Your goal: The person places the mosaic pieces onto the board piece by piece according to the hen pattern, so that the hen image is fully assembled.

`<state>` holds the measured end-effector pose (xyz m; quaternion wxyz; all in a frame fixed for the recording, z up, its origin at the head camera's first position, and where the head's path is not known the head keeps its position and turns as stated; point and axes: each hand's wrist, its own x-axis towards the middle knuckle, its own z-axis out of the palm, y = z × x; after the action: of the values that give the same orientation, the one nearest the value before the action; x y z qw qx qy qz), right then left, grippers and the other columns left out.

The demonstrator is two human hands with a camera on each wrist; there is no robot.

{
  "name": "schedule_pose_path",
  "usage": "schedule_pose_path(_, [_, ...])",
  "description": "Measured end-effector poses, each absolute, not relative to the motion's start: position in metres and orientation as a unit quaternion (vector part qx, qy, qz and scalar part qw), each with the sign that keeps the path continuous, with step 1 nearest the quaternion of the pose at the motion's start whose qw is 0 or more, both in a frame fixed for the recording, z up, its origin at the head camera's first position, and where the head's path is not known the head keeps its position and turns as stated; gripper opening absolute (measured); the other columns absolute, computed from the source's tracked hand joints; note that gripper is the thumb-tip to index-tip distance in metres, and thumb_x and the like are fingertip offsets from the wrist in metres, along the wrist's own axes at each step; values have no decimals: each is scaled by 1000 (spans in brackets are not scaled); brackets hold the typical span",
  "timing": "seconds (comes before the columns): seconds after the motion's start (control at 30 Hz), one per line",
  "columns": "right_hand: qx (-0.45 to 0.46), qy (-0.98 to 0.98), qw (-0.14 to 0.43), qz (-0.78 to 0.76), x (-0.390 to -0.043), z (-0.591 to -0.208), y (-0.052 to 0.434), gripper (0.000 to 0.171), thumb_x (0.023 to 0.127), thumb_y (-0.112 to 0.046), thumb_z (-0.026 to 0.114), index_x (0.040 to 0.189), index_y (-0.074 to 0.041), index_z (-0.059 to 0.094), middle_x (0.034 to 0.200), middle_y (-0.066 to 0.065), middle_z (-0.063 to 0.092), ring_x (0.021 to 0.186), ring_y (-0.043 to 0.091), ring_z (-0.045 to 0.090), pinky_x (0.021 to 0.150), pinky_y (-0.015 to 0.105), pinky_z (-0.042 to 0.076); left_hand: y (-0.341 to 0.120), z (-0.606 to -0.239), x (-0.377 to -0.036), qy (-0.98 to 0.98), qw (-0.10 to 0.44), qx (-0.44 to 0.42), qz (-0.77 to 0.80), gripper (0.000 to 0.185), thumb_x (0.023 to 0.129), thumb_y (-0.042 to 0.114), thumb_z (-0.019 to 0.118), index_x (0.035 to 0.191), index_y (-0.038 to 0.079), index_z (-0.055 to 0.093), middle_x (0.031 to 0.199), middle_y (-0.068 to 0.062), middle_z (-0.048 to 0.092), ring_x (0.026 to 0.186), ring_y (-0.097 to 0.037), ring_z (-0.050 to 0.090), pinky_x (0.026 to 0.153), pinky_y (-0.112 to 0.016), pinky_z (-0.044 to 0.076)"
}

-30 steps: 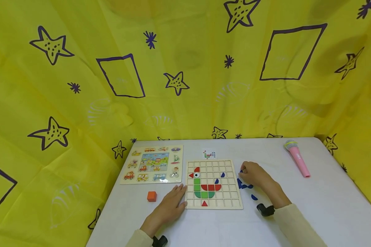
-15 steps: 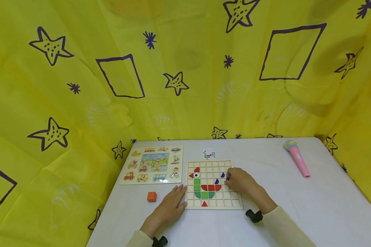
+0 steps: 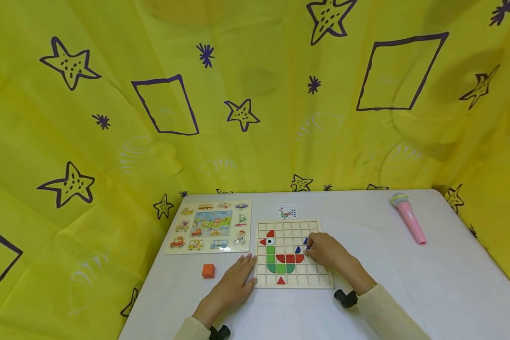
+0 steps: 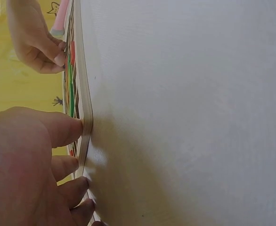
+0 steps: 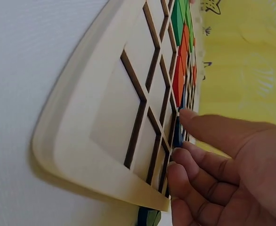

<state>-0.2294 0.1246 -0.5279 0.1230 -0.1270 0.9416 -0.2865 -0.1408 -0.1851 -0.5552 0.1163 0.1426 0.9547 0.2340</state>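
A wooden grid board (image 3: 313,279) carries red, green and blue pieces laid out like a bird, with a round eye tile (image 3: 270,241) near its upper left. My left hand (image 3: 235,282) rests on the table, its fairly straight fingers and thumb touching the board's left edge. Over the board's right part, my right hand (image 3: 330,250) pinches a small blue piece (image 5: 178,132) between thumb and fingers, down at the grid cells. Another blue piece (image 3: 298,250) lies just left of those fingertips. A red triangle (image 3: 281,280) sits in the bottom row.
A small pattern card (image 3: 287,211) lies behind the board. To the left are a vehicle picture puzzle (image 3: 244,243) and an orange cube (image 3: 208,271). A pink toy microphone (image 3: 410,219) lies at the back right. Dark blue pieces (image 5: 149,216) show beside the board's edge.
My right hand has moved left from the loose blue pieces beside the board onto its right part, bringing a blue piece along. My left hand has stayed at the left edge.
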Motion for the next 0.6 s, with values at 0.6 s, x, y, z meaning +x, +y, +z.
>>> schedule_pose_path(0.6, [-123,936,106,-312,-227,-525,129,6,98,-9,71,98,-5,66,87,4,63,81,20,57,71,33,50,-185,-556,-141,955,117,143,233,66,107,35,56,167,17,34,174,-3,29,162,-33,24,128,-58,29])
